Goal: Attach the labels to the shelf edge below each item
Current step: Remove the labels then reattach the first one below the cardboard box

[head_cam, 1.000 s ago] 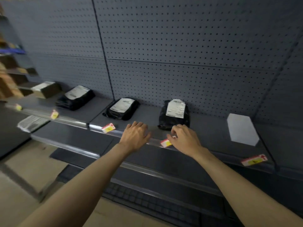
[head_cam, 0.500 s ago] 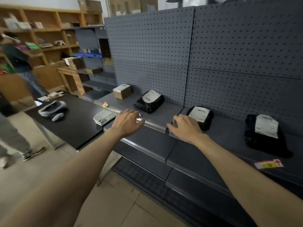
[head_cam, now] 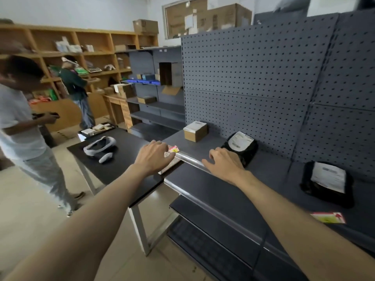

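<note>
Left hand loosely curled at red-yellow label, grip unclear; right hand flat, empty on shelf edge. Judgement: seat label squarely below cardboard box

- A stockroom or shop floor is suggested by grey metal shelving backed with pegboard.
- Price labels are seen along the shelf edge.
- Wooden racks and cardboard boxes are ranged along the far wall.
</note>
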`<state>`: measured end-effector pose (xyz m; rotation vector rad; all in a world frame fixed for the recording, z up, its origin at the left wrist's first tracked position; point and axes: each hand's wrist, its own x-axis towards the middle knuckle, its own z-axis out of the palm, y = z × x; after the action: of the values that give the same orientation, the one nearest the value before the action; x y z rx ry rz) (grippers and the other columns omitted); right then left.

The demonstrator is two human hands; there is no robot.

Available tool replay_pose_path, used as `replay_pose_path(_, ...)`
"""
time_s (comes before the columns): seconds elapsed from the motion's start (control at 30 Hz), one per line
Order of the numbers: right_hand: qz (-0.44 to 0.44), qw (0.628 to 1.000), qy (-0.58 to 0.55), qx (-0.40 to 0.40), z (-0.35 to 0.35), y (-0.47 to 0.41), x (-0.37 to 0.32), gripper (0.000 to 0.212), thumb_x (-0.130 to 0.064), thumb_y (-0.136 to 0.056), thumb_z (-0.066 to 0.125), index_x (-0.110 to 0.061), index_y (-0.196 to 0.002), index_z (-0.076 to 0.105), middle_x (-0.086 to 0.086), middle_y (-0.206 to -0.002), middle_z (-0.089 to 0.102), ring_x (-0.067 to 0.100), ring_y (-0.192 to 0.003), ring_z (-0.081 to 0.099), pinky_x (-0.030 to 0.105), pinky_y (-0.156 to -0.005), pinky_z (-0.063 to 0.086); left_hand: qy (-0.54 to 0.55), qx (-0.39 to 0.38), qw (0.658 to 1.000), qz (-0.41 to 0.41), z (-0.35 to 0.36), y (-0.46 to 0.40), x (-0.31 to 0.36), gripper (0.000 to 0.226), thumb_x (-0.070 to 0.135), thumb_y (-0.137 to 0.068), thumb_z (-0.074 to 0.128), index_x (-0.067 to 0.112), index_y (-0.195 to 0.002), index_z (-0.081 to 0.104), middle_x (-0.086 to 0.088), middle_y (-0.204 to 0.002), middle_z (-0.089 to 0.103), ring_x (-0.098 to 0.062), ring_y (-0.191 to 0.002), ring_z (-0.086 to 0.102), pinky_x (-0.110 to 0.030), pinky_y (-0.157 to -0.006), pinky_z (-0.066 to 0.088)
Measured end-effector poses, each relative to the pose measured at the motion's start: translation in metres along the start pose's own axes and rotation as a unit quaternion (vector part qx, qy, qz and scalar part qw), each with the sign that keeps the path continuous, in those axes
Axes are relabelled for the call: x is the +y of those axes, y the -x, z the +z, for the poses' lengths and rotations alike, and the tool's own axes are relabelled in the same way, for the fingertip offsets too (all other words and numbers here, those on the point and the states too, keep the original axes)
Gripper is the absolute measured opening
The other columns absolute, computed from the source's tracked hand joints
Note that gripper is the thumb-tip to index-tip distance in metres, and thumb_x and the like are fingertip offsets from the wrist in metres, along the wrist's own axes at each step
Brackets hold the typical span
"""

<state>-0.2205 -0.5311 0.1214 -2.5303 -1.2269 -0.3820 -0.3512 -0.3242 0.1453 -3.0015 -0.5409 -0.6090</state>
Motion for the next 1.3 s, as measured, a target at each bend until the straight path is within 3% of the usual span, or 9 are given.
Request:
replay_pose_path(0.33, 0.009, 0.999, 0.018, -0.035, 0.082, -0.142, -0.057, 0.040, -0.050, -0.093, 0.044, -0.013, -0.092, 0.059, 0.007, -0.096, 0.062, 0.026, -0.088, 0.058, 0.039, -0.072, 0.050, 0.012, -0.026, 0.999, 0.015, 0.052, -0.094, -0.130, 0.034, 0.043, -0.090, 0.048, 0.013, -0.095, 0.063, -0.006, -0.101, 0.066, -0.027, -0.097, 0.059, -0.039, -0.079, 0.046)
replay_pose_path(0.57, 0.050, 0.997, 0.036, -0.051, 0.138, -0.197, -0.072, 0.038, -0.048, -0.091, 0.054, -0.011, -0.093, 0.058, 0.007, -0.096, 0.062, 0.024, -0.085, 0.057, 0.034, -0.065, 0.042, 0.026, -0.069, 0.993, 0.094, 0.120, -0.158, -0.184, 0.025, 0.041, -0.085, 0.057, 0.019, -0.096, 0.061, -0.002, -0.105, 0.066, -0.024, -0.109, 0.056, -0.038, -0.086, 0.045)
replay_pose_path(0.7, 0.106, 0.991, 0.046, -0.062, 0.165, -0.223, -0.074, 0.034, -0.044, -0.090, 0.058, -0.011, -0.095, 0.058, 0.004, -0.093, 0.058, 0.019, -0.080, 0.050, 0.035, -0.072, 0.047, 0.043, -0.096, 0.981, 0.165, 0.159, -0.201, -0.201, 0.030, 0.038, -0.086, 0.060, 0.018, -0.107, 0.062, -0.003, -0.115, 0.065, -0.025, -0.116, 0.052, -0.038, -0.093, 0.043)
replay_pose_path(0.97, 0.184, 0.978, 0.069, -0.067, 0.217, -0.272, -0.074, 0.030, -0.039, -0.093, 0.054, -0.011, -0.105, 0.055, 0.007, -0.105, 0.060, 0.027, -0.096, 0.057, 0.035, -0.071, 0.040, 0.067, -0.109, 0.951, 0.280, 0.237, -0.258, -0.210, 0.028, 0.031, -0.089, 0.059, 0.017, -0.114, 0.063, -0.003, -0.120, 0.062, -0.022, -0.120, 0.049, -0.036, -0.095, 0.041)
replay_pose_path(1.13, 0.209, 0.973, 0.072, -0.064, 0.239, -0.280, -0.077, 0.017, -0.027, -0.096, 0.049, -0.013, -0.103, 0.053, 0.006, -0.102, 0.060, 0.026, -0.094, 0.057, 0.037, -0.070, 0.044, 0.099, -0.118, 0.944, 0.291, 0.273, -0.267, -0.211, 0.026, 0.028, -0.089, 0.062, 0.016, -0.111, 0.065, -0.005, -0.118, 0.062, -0.024, -0.119, 0.049, -0.038, -0.093, 0.043)
replay_pose_path(1.3, 0.217, 0.973, 0.061, -0.048, 0.253, -0.278, -0.076, 0.013, -0.022, -0.098, 0.048, -0.014, -0.103, 0.057, 0.005, -0.101, 0.062, 0.026, -0.093, 0.058, 0.035, -0.067, 0.041, 0.163, -0.099, 0.944, 0.270, 0.295, -0.267, -0.209, 0.024, 0.031, -0.091, 0.060, 0.009, -0.096, 0.070, -0.008, -0.107, 0.063, -0.026, -0.110, 0.052, -0.039, -0.082, 0.047)
